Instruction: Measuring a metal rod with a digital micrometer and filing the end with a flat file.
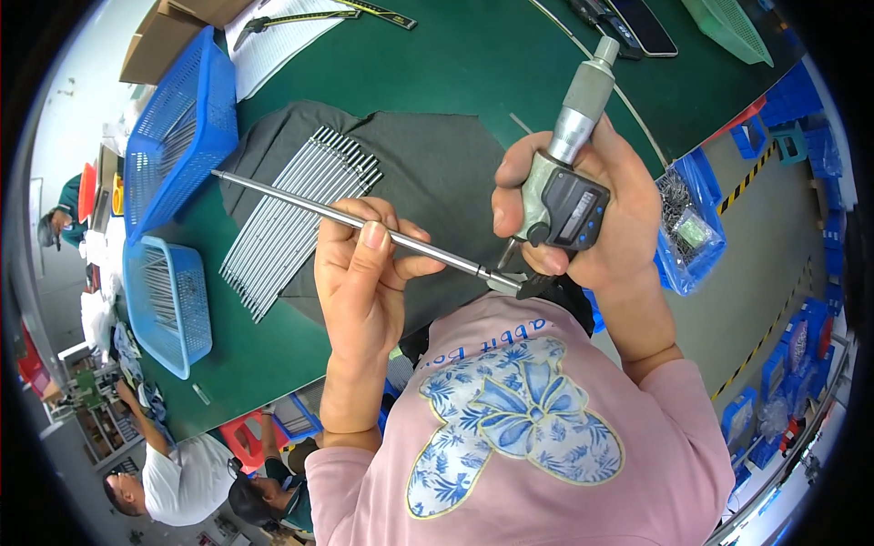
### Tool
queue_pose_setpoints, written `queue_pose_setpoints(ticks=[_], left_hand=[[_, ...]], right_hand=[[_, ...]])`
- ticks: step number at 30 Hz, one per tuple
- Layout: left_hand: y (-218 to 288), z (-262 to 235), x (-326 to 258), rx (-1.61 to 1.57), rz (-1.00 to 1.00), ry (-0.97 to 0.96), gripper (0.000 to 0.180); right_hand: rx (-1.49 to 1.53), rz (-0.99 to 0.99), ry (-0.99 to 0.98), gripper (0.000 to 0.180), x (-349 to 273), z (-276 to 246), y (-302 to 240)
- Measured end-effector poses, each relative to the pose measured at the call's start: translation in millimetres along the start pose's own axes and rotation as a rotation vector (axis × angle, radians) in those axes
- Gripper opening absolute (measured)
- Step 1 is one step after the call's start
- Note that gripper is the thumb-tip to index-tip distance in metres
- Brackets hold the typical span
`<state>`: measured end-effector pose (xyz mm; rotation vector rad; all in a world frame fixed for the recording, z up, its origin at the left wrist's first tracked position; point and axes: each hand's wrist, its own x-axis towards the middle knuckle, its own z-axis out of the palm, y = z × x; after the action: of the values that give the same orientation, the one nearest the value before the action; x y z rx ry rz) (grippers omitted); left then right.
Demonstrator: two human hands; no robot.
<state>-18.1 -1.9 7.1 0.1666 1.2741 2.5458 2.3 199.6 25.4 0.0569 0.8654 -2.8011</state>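
Observation:
My left hand (364, 264) pinches a long, thin metal rod (300, 202) between thumb and fingers. The rod slants from the upper left down to the right. In my right hand (605, 196) is a digital micrometer (569, 196), its thimble pointing up and its small display facing me. The rod's right end is at the micrometer's lower jaws, close to my chest; whether they touch it I cannot tell. Beside my left hand, a row of similar metal rods (287, 227) lies on a dark grey cloth (437, 150).
Two blue plastic baskets (223, 100) holding rods stand at the left. Calipers (282, 23) lie on paper at the far left, with a phone (645, 25) at the far right. A blue bin (715, 259) of small metal parts is right of the green table (437, 68). Co-workers (187, 478) sit lower left.

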Motion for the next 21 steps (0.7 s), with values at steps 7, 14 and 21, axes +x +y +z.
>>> queue_pose_setpoints(ticks=[7,14,21], left_hand=[[0.1,2.3,-2.2,0.044,-0.009,0.016,0.010],[-3.1,4.4,-1.7,0.074,-0.035,0.026,0.010],[-4.0,4.5,-1.9,0.074,-0.059,0.038,0.010]], right_hand=[[0.015,0.072,-0.019,0.072,1.4,0.2,-0.5],[0.015,0.074,-0.044,0.071,2.5,-2.5,0.0],[0.014,0.046,-0.062,0.073,2.7,-3.5,1.9]])
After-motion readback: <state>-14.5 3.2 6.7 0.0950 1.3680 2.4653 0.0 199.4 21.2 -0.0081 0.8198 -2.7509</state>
